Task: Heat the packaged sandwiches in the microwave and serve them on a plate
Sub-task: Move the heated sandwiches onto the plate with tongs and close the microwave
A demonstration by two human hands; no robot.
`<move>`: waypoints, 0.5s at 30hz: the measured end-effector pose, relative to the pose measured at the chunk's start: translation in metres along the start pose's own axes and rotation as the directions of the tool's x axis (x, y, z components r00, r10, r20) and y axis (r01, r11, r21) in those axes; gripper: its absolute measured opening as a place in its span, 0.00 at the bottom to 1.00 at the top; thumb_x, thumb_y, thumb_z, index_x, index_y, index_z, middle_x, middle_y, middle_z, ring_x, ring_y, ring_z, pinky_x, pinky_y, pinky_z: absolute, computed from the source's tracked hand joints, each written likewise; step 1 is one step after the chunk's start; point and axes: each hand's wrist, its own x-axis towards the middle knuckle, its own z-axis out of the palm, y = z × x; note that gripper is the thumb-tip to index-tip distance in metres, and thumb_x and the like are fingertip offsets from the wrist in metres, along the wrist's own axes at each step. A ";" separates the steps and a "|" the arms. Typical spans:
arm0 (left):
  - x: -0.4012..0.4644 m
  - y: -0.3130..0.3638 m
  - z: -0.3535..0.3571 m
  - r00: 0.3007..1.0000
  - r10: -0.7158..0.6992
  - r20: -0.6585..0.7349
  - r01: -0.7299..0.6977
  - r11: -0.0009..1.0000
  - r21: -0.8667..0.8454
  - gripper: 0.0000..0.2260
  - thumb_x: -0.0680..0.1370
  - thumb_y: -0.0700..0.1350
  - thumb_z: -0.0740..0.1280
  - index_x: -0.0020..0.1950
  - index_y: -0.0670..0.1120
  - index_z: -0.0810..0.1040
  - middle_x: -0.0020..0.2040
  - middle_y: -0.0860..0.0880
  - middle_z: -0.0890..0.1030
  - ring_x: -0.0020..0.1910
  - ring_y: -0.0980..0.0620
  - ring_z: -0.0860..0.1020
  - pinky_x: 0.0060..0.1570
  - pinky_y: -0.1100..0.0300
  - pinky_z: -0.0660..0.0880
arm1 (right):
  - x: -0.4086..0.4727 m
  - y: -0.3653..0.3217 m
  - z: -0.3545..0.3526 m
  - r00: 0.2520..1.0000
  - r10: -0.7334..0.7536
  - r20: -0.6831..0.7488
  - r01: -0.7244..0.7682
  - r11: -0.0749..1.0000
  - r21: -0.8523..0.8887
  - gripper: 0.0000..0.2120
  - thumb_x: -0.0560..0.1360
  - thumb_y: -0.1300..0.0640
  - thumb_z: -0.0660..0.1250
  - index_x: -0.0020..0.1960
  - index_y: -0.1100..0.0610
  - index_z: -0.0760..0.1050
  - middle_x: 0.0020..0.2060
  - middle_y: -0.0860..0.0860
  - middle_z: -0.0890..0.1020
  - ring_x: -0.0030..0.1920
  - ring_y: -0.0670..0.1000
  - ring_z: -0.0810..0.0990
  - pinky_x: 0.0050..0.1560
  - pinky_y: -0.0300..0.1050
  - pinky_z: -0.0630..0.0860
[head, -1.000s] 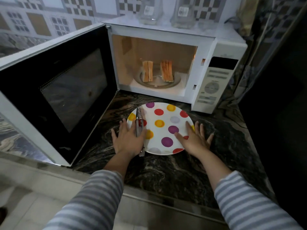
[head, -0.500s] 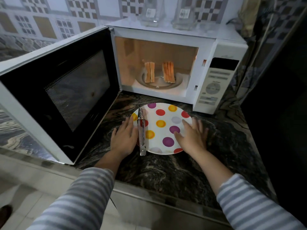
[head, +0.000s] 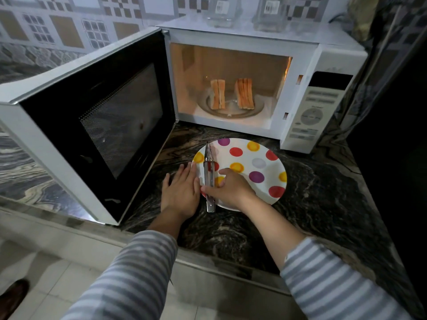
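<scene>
The microwave (head: 254,72) stands at the back of the desk (head: 323,195), its door (head: 97,125) swung wide to the left, walling off that side. Two sandwiches (head: 231,93) stand upright on the turntable inside. Just before the opening lies the spotted plate (head: 258,162), with bare desk to its right. The left hand (head: 181,190) lies flat, fingers straight, at the plate's left rim. The right hand (head: 227,188) pinches the tongs (head: 209,176) lying across the plate.
</scene>
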 end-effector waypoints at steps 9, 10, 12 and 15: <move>0.000 0.000 0.002 1.000 0.000 -0.009 0.000 1.000 -0.010 0.23 0.83 0.50 0.45 0.79 0.51 0.48 0.79 0.55 0.53 0.77 0.56 0.48 0.74 0.50 0.44 | 0.010 0.003 -0.006 0.993 0.122 -0.004 -0.119 0.956 -0.269 0.12 0.75 0.54 0.64 0.55 0.59 0.71 0.50 0.56 0.78 0.52 0.59 0.78 0.41 0.44 0.69; 0.000 0.000 0.002 1.000 -0.001 -0.010 0.000 1.000 -0.011 0.23 0.83 0.50 0.45 0.79 0.51 0.48 0.79 0.55 0.53 0.77 0.56 0.48 0.74 0.50 0.44 | 0.010 0.007 -0.006 0.992 0.122 -0.022 -0.123 0.956 -0.268 0.13 0.76 0.54 0.63 0.57 0.60 0.71 0.53 0.57 0.78 0.54 0.59 0.77 0.42 0.44 0.69; -0.001 0.000 0.002 1.000 0.003 -0.017 -0.003 1.000 -0.012 0.23 0.83 0.50 0.45 0.79 0.51 0.49 0.79 0.55 0.53 0.77 0.56 0.49 0.74 0.51 0.45 | 0.010 0.015 -0.006 0.989 0.126 -0.072 -0.141 0.955 -0.260 0.15 0.79 0.53 0.60 0.62 0.60 0.70 0.58 0.58 0.77 0.58 0.61 0.76 0.46 0.46 0.71; -0.001 0.000 0.002 1.000 0.011 -0.029 -0.012 1.000 -0.007 0.23 0.83 0.51 0.45 0.79 0.52 0.49 0.79 0.55 0.53 0.77 0.56 0.48 0.74 0.51 0.45 | 0.009 0.027 -0.005 0.977 0.135 -0.164 -0.170 0.960 -0.224 0.17 0.81 0.51 0.56 0.66 0.57 0.69 0.62 0.58 0.76 0.61 0.61 0.75 0.52 0.49 0.72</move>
